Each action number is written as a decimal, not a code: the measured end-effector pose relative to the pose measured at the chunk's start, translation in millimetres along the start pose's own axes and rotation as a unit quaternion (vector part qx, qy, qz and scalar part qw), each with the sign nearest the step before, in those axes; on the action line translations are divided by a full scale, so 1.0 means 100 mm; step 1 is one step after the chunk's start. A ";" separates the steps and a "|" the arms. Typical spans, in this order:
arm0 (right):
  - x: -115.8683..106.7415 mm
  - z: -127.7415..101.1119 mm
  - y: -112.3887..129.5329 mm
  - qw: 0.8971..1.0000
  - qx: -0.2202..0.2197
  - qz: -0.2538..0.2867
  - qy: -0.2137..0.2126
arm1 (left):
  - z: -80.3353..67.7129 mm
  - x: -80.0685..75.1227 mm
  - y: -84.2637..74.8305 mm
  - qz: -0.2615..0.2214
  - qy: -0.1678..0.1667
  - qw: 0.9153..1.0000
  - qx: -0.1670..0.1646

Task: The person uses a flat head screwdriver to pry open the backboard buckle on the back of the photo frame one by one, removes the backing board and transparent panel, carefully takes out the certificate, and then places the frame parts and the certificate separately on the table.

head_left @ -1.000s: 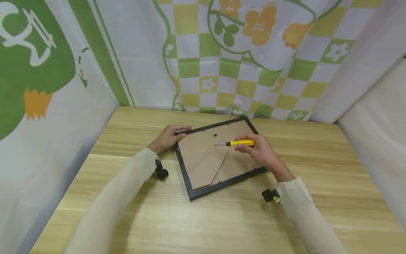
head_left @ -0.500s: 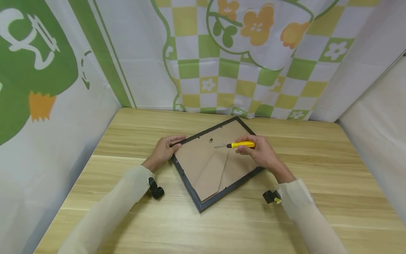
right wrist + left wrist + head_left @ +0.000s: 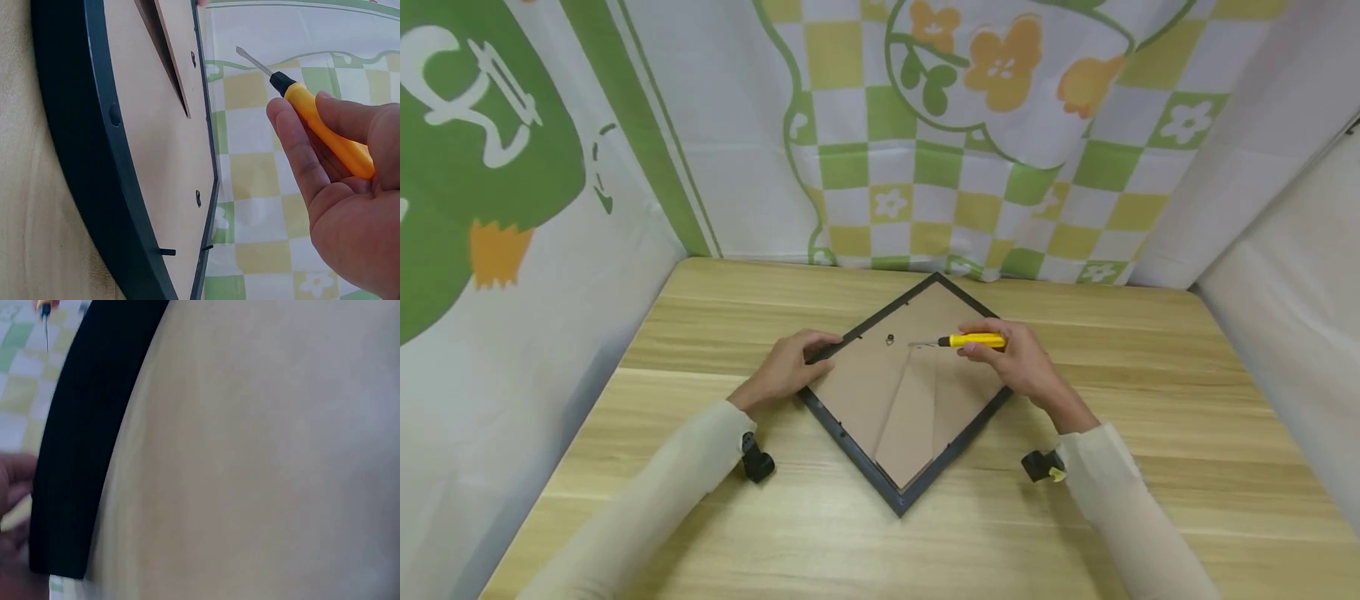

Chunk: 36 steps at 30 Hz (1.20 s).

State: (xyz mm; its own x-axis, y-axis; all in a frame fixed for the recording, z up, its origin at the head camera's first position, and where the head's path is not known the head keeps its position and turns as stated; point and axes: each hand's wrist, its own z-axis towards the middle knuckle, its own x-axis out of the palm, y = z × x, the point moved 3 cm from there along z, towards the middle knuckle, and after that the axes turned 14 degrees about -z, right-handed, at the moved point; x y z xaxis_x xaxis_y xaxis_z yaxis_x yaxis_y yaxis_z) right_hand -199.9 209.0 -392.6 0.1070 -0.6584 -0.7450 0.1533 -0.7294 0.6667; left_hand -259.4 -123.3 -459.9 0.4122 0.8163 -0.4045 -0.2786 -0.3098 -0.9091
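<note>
One picture frame (image 3: 850, 433) lies at the table's centre. One yellow-handled screwdriver (image 3: 973, 340) sits at its 1 o'clock. Two hands show: the left hand (image 3: 786, 367) at 10 o'clock, the right hand (image 3: 1018, 362) at 2 o'clock. One hanging ring (image 3: 890, 339) sits at 12.

Bright, even light (left wrist view blurred).

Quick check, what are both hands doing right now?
Left hand: grips the edge of the black picture frame.
Right hand: holds the yellow screwdriver, tip over the frame's backing board.
</note>
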 end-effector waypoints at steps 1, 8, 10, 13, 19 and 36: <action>0.00 0.00 -0.01 1.000 0.003 0.001 -0.001 | 0.05 -0.01 0.02 -0.022 0.026 0.999 0.001; 0.01 0.00 -0.05 0.999 0.008 0.024 0.019 | 0.29 -0.02 0.18 -0.211 0.145 0.966 -0.028; 0.02 0.00 -0.05 0.999 0.006 0.029 0.018 | 0.30 -0.02 0.20 -0.225 0.152 0.962 -0.031; 0.01 0.00 -0.05 0.999 0.006 0.032 0.014 | 0.29 0.00 0.21 -0.238 0.153 0.959 -0.035; 0.04 0.01 -0.04 0.999 0.002 0.028 0.020 | 0.17 0.05 0.18 -0.244 0.130 0.960 -0.047; 0.11 0.01 0.01 0.999 0.002 0.034 0.034 | -0.36 0.37 0.03 -0.253 -0.044 0.961 -0.103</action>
State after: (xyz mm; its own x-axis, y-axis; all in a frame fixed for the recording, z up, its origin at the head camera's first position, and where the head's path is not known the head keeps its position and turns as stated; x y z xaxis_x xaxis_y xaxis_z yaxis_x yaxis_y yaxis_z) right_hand -199.9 201.2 -400.0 0.1829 -0.6919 -0.6984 0.1405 -0.6847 0.7151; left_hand -213.4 -111.8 -480.9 0.3725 0.9230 0.0961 0.1197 0.0549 -0.9913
